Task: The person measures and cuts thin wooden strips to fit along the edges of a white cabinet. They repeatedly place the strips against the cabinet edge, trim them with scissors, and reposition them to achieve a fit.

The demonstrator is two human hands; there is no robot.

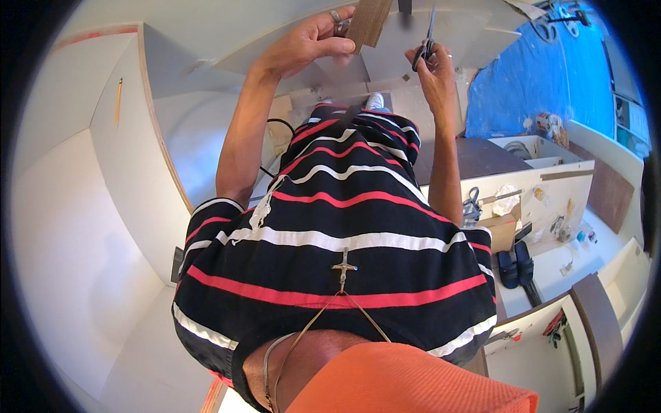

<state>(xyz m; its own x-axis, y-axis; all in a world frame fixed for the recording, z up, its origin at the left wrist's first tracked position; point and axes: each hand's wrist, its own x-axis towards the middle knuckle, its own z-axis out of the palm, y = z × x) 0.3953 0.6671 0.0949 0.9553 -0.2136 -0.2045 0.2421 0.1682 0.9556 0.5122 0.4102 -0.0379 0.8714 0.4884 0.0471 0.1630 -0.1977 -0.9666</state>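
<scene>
A brown, wood-grained flat strip (370,25), its long axis slanting up-right, is held in the left hand (304,45), left of black-handled metal scissors (426,48) gripped blades-up by the right hand (436,77).

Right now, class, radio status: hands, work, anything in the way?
Left hand: holding brown strip. Right hand: holding black-handled scissors. Between them: dark piece, too blurred to identify.

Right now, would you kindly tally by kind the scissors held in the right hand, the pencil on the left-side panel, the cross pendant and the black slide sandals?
Scissors in the right hand: 1
Yellow pencil: 1
Cross pendant: 1
Black slide sandals: 2
Total: 5
</scene>
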